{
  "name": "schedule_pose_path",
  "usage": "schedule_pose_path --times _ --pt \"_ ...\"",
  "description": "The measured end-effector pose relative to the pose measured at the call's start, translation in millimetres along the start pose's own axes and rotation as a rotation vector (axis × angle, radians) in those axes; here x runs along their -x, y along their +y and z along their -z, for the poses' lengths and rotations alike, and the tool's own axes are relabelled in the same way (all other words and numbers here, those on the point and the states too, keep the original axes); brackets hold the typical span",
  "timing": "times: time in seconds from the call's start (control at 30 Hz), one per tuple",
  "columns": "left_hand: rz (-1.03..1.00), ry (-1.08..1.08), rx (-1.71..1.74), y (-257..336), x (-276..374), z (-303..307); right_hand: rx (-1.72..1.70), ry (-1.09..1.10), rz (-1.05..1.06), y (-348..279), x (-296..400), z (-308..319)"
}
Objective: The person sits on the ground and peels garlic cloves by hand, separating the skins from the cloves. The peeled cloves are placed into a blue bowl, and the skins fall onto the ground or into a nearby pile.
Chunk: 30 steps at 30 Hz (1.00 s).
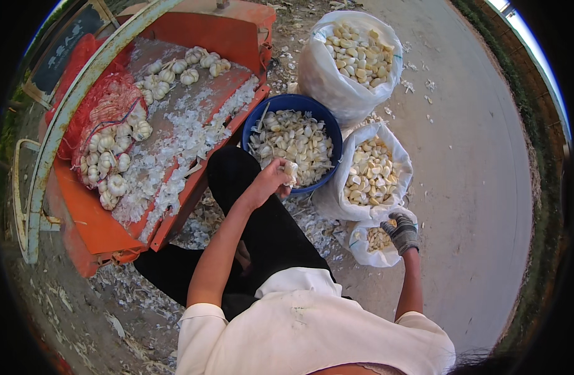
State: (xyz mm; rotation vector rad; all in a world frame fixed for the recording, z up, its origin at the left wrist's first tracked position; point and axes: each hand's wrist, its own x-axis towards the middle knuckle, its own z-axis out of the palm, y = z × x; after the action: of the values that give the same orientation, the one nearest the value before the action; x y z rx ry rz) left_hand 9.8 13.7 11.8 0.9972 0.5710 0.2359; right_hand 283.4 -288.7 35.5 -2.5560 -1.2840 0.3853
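My left hand, bare, grips a partly broken garlic bulb at the near rim of a blue plastic tub. Loose garlic cloves with bits of skin and stalk fill much of that tub. My right hand wears a grey striped knit glove. It reaches over the right side of a small white sack containing small cloves. Whether anything sits between the gloved fingers is hard to see.
A white woven sack of cloves stands right of the tub, with a larger one behind. On the left, an orange metal cart bed carries whole garlic bulbs, a red mesh bag and papery skins. A rusty curved bar arches over it.
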Motion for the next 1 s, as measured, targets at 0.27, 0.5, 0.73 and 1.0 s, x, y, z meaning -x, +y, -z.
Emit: schedule_pose_path --times 0.27,0.5,0.73,1.0 --pt "-0.009 0.023 -0.089 -0.3 2.5 -4.5 -0.718 0.087 0.413 -202.3 -86.7 -80.4" --pt "-0.032 0.052 -0.013 -5.9 1.2 4.5 -0.569 0.161 0.49 -230.1 -106.8 -106.3" --pt "-0.093 0.041 -0.064 -5.3 3.6 -1.9 -0.684 0.247 0.299 -216.2 -137.1 -141.6" --pt "-0.127 0.002 0.072 -3.0 6.2 2.3 -0.541 0.318 0.471 -189.8 -131.7 -98.9"
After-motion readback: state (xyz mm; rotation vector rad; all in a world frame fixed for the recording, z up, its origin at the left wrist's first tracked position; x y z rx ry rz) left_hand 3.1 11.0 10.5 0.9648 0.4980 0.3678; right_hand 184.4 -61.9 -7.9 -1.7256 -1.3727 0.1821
